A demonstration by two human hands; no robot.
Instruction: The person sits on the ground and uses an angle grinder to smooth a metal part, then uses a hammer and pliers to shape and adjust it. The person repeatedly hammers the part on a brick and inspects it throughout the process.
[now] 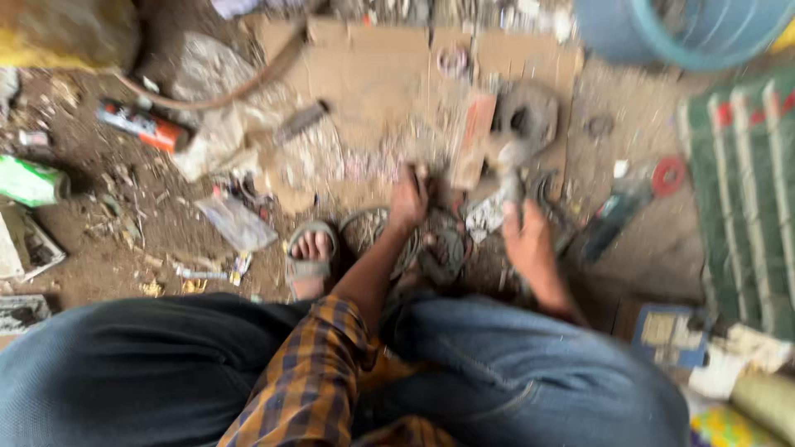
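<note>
Head view: right hand [527, 240] closed around grey tool [507, 186]

Head view, steeply downward, close, seemingly blurred

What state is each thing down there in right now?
Left hand: pressed down on a dark metal part.
Right hand: closed around a grey tool.
Sandal: on the foot.
Orange can: lying on its side.
Cardboard sheet: flat on the ground.
</note>
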